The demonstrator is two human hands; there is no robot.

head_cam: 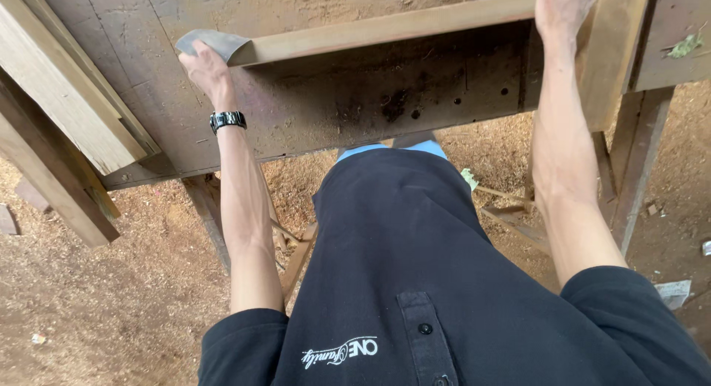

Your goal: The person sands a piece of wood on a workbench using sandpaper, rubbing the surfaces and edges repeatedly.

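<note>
A long wooden strip (385, 29) lies across a worn, dark workbench (355, 104). My left hand (204, 67), with a black watch on the wrist, presses a grey sheet of sandpaper (211, 41) around the strip's left end. My right hand (563, 12) rests on the strip's right end at the top of the view, fingers partly out of frame, holding it down against the bench. My black shirt fills the lower middle of the view.
Thick planks (67, 112) lean at the left over the bench corner. A wooden post (637, 156) stands at the right. Sawdust covers the ground (111, 282), with scrap sticks (511, 215) under the bench.
</note>
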